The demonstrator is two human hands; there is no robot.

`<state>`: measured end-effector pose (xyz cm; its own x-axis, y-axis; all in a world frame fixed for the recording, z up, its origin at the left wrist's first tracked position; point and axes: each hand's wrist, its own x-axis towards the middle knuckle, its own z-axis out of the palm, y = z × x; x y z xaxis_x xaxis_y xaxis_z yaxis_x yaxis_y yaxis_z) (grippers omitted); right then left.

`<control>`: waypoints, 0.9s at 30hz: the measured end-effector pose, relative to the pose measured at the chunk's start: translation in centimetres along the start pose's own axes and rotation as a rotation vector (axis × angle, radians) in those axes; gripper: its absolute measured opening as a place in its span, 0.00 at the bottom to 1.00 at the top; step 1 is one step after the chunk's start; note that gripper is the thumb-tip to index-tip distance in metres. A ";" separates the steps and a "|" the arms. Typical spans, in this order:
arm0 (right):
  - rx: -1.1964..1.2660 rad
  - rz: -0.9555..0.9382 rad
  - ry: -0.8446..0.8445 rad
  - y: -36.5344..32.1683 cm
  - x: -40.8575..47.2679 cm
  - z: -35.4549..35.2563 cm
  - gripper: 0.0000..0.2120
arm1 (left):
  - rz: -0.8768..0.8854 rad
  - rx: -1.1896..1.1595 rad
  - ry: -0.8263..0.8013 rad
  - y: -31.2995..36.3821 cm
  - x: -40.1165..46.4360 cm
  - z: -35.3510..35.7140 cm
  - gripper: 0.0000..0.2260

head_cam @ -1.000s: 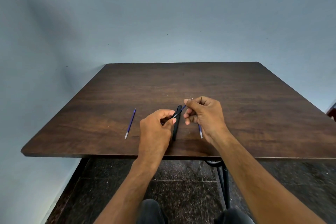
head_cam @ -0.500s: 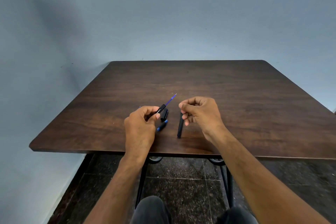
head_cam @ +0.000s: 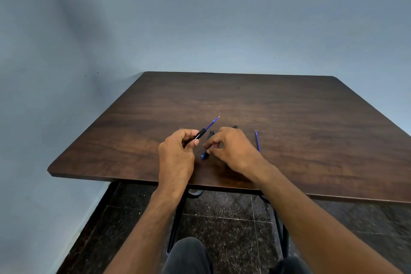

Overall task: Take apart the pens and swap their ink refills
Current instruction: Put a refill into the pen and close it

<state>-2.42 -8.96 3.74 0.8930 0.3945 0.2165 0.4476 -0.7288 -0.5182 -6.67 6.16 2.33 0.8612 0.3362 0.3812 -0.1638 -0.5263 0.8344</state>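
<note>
My left hand [head_cam: 178, 151] grips a black pen section [head_cam: 202, 134] with a blue refill [head_cam: 213, 122] sticking out of it, pointing up and away to the right. My right hand [head_cam: 233, 151] is low over the table, thumb and forefinger pinched on the upper end of a short blue-tipped pen piece [head_cam: 204, 155] that lies between the hands. A small black pen part [head_cam: 210, 133] lies just beyond it. The tip of a black pen barrel [head_cam: 234, 127] shows behind my right hand; the rest is hidden. A loose blue refill [head_cam: 257, 140] lies to the right.
The dark wooden table [head_cam: 289, 118] stands against a blue-grey wall, its near edge just under my wrists. Black metal table legs [head_cam: 175, 224] and a dark tiled floor show below. My knees are at the bottom of the view.
My right hand has left the black barrel and moved left onto the short blue-tipped piece. My left hand still holds the section with the refill. The view has shifted.
</note>
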 end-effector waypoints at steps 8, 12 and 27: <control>-0.175 -0.129 -0.035 -0.2 0.1 0.6 0.10 | 0.004 -0.003 -0.021 -0.3 0.1 -0.3 0.10; -0.163 -0.075 0.070 -0.3 0.0 0.4 0.07 | 0.005 -0.009 -0.022 -0.3 0.1 -0.5 0.10; 1.328 0.359 0.338 0.7 -0.6 -2.1 0.02 | 0.003 -0.007 -0.021 -0.2 -0.3 -0.5 0.09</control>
<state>-2.50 -10.90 5.01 0.9999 0.0138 -0.0052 -0.0100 0.3763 -0.9264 -7.09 6.57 2.25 0.8706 0.3180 0.3753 -0.1696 -0.5221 0.8359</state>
